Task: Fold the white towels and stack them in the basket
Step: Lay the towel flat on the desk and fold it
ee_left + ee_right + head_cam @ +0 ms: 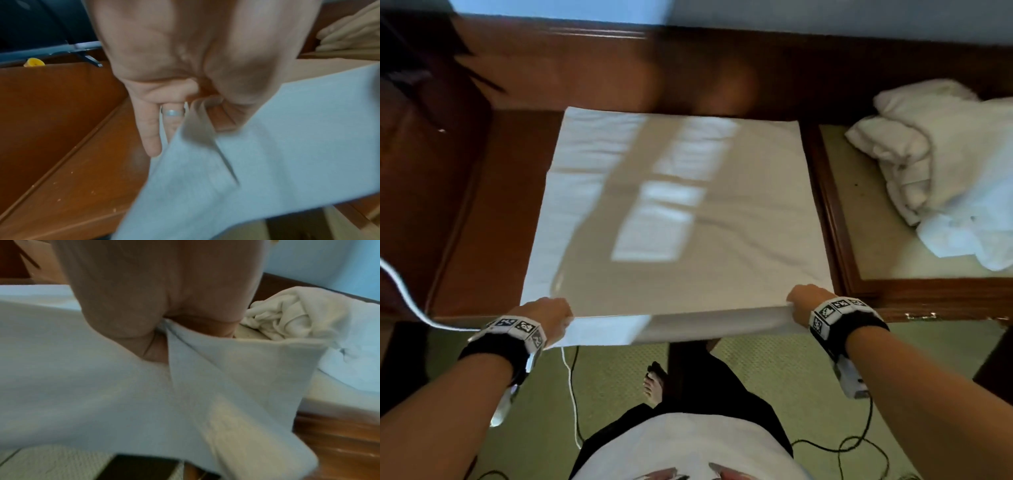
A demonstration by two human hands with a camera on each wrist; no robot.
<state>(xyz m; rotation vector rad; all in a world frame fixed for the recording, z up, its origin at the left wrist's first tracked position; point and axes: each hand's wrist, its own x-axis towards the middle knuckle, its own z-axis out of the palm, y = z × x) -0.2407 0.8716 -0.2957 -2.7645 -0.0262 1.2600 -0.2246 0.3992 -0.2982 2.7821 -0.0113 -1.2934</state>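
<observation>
A white towel (681, 212) lies spread flat on the brown wooden table (493, 205), its near edge hanging over the table's front. My left hand (553, 317) pinches the towel's near left corner (236, 162), thumb over the cloth. My right hand (803, 306) grips the near right corner (216, 369), the cloth bunched in its fingers. A heap of crumpled white towels (941, 164) lies to the right, also in the right wrist view as a crumpled pile (287, 318). No basket shows in any view.
The towel heap sits on a pale inset surface with a wooden frame (835, 219). Green carpet (774, 377) with black and white cables lies below the table's front edge. A small yellow object (34, 62) sits at the table's far left.
</observation>
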